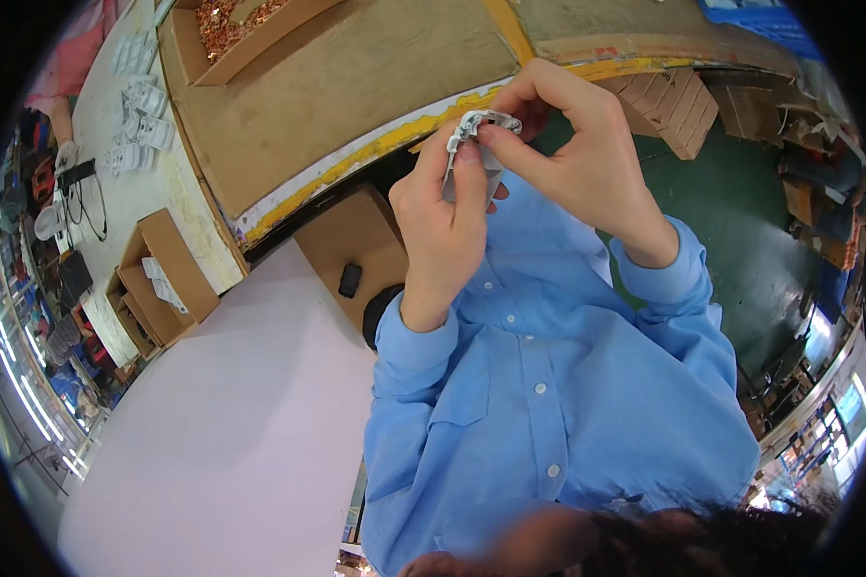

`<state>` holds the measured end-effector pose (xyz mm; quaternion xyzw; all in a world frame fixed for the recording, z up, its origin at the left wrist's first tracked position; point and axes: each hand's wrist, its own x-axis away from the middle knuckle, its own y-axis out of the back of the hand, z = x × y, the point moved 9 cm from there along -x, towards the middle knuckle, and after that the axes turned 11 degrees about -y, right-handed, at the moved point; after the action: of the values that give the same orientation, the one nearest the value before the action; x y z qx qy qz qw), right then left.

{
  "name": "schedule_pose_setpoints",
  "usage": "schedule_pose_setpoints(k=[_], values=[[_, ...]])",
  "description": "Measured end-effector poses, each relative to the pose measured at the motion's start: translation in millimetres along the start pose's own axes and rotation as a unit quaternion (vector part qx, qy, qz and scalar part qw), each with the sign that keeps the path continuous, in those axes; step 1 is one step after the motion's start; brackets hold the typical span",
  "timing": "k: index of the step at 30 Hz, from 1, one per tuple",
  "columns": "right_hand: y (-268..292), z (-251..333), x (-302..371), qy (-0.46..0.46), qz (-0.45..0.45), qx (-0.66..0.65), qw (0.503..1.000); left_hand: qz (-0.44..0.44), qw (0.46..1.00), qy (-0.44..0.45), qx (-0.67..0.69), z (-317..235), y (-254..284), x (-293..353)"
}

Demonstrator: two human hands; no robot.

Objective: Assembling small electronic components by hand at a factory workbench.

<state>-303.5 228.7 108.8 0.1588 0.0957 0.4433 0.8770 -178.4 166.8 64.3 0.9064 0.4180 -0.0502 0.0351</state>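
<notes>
Head view: the left hand [445,213], gripping the white plastic part [469,126] by the table's [356,91] near edge, should best brace firmly while the right hand [592,149], fingers closed on the part's right rim, presses gently.

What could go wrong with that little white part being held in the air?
The white part might drop: the left hand grips it in the air, near the table edge. The right hand has its thumb at the rim, so a slip or hard push could perhaps damage it.
</notes>
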Motion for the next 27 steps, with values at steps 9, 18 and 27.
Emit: schedule_pose_setpoints(k=[9,18,27], values=[[-2.9,4.4,0.1,-0.006,0.003,0.042,0.999,-0.003,1.0,-0.002,-0.018,-3.6,3.8,1.0],[-4.7,2.6,-6.2,-0.031,0.057,0.04,0.997,0.013,1.0,0.002,0.008,3.2,5.2,0.6],[-12.4,-6.2,-15.3,-0.054,0.11,0.002,0.992,0.035,0.998,0.053,-0.014,12.4,6.5,0.3]])
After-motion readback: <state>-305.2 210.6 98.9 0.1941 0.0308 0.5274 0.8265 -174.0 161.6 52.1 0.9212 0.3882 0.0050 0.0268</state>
